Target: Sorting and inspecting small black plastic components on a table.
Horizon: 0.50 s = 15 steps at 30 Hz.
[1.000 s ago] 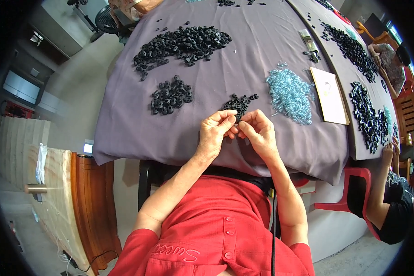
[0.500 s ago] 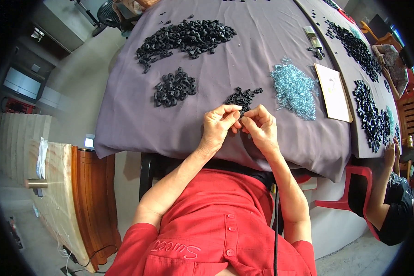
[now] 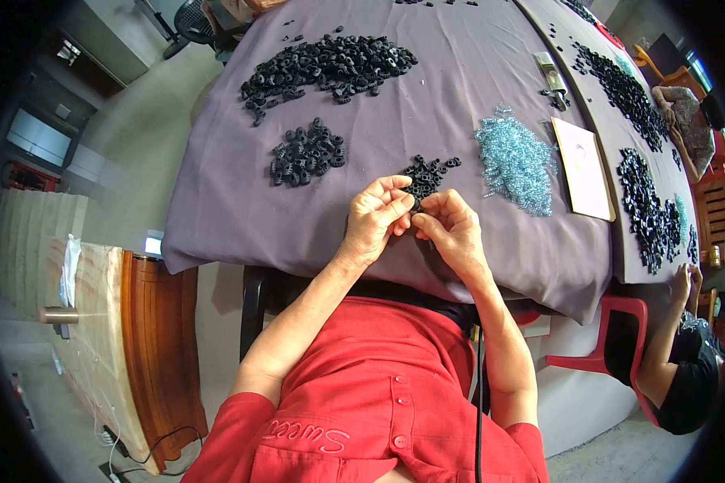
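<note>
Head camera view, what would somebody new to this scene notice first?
The bright red shirt at bottom centre would probably catch the eye first, then the pale blue heap of tiny coil-like pieces on the grey-purple tablecloth, right of the hands. The left hand and right hand meet near the table's near edge, just before a small pile of black pieces; a larger black heap spreads toward the upper left.

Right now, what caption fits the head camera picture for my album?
Left hand and right hand, close together over purple cloth, near black pieces and blue bits.
</note>
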Tool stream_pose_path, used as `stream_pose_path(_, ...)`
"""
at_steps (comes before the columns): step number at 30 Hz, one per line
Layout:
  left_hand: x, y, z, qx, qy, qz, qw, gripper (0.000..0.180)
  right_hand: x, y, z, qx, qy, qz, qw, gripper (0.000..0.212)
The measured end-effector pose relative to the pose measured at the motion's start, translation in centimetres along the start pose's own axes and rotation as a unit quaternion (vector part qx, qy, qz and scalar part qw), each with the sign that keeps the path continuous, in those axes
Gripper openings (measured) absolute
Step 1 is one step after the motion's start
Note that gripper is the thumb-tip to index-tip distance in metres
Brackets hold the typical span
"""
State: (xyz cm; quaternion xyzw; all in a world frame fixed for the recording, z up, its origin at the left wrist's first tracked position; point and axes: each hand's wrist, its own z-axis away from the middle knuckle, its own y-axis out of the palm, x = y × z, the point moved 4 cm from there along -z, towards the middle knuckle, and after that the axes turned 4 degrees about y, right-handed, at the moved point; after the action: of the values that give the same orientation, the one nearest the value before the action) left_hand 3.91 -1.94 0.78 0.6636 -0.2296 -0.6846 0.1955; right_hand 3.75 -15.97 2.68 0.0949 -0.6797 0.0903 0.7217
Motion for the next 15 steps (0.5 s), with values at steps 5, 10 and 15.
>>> stream_pose_path(5,-0.3,0.3,0.0,0.055,-0.033,0.006,0.998,0.036,0.8,-1.2,0.0,0.034,-0.046,0.056,0.997,0.031)
stream_pose_path(10,-0.5,0.9,0.0,0.077,-0.059,-0.024,0.995,0.037,1.4,-0.7,0.0,0.073,-0.14,0.173,0.972,0.045)
stream_pose_path(15,0.2,0.7,0.0,0.093,-0.113,0.04,0.988,0.046,1.3,-0.6,-0.2,0.057,-0.14,0.094,0.984,0.041)
